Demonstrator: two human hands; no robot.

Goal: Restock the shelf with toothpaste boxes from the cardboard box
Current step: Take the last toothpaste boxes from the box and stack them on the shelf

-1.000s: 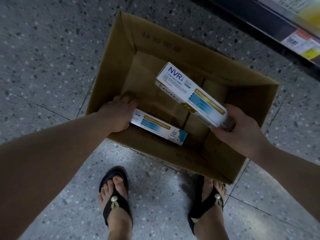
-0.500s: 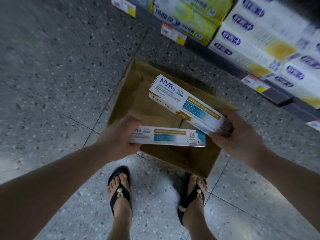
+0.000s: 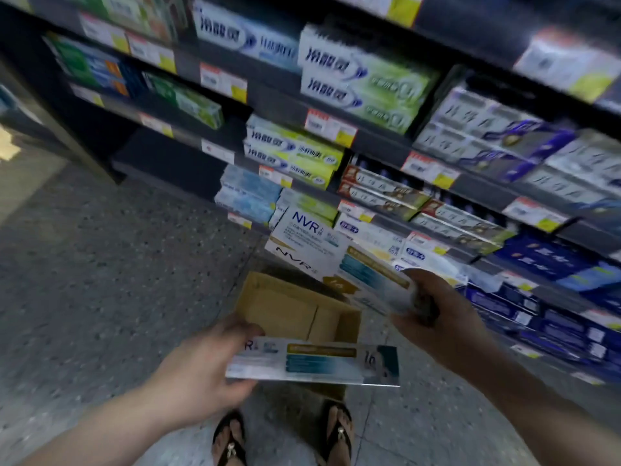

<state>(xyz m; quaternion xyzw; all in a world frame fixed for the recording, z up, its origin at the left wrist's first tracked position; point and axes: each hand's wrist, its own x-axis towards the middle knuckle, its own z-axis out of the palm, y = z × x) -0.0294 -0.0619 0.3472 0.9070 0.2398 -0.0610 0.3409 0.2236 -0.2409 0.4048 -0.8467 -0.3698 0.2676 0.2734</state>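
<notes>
Fingers of the left hand pinch one toothpaste box by its end; the right hand grips a second box; held endwise, either may tip and drop.

1. The cardboard box is plain brown cardboard, matt, with creased flaps at its bottom.
2. The nearer toothpaste box is smooth printed paperboard with a faint sheen.
3. The NVR toothpaste box is smooth white paperboard with gold-toned print.
4. The floor is grey speckled, stone-like tile, smooth and dull.
5. The shelf looks dark and matt; its material cannot be told.
6. The price tags look like paper or card.
7. The sandals are black, with small gold-toned, metal-looking ornaments.
</notes>
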